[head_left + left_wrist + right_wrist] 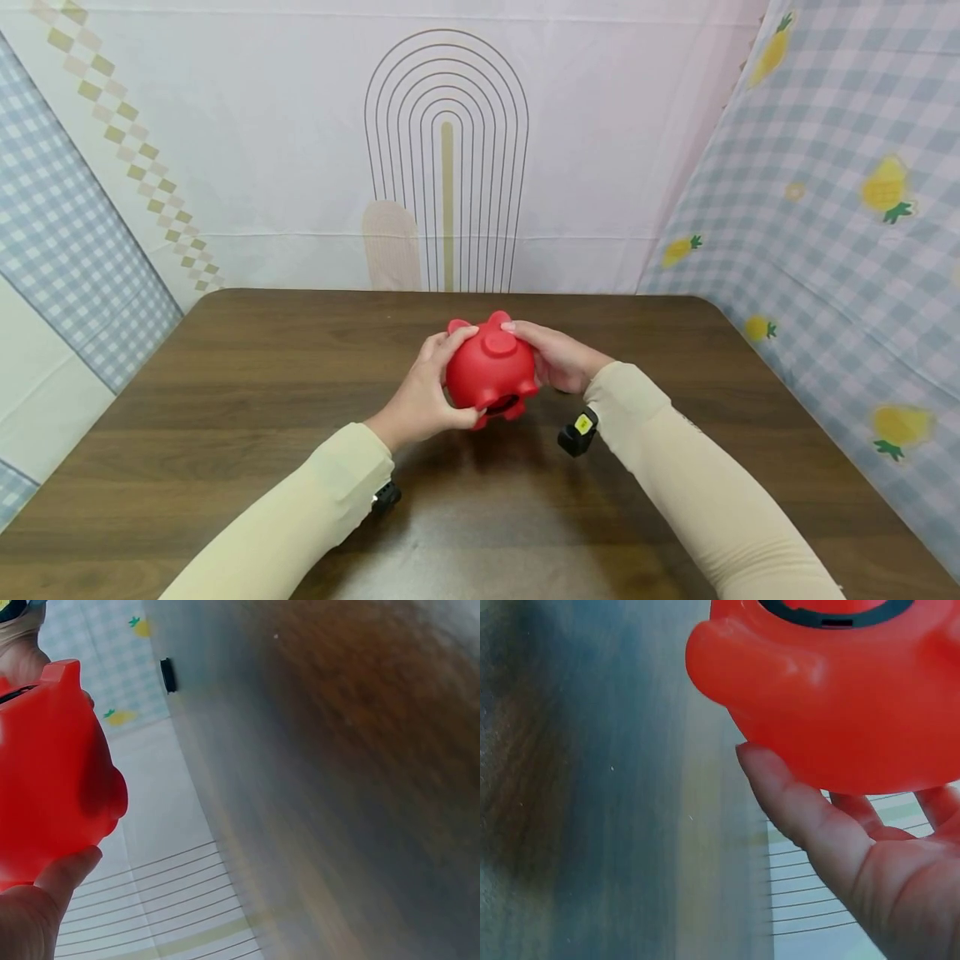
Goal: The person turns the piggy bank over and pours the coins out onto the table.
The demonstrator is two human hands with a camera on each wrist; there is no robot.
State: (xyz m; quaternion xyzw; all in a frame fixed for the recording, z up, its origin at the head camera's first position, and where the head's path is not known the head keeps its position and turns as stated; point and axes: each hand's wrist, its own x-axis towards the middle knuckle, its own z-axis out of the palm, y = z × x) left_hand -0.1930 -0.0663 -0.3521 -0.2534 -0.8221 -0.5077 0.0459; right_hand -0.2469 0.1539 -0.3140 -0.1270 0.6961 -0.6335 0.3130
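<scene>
A red piggy bank [487,375] is held up over the table between both hands, its snout facing the head camera and its legs tilted toward the person. My left hand [422,398] grips its left side, thumb low near the legs and fingers up by the ear. On the other side, my right hand [564,360] holds it with a fingertip near the snout; part of that hand is hidden behind the bank. A black ring [840,621] shows on the bank's underside in the right wrist view. The left wrist view catches the red body [52,780] from close by.
The dark wooden table [300,358] spreads beneath the hands. White patterned cloth [262,150] hangs behind it, with blue checked cloth [825,217] along the right side. Black wrist devices [577,433] sit at both cuffs.
</scene>
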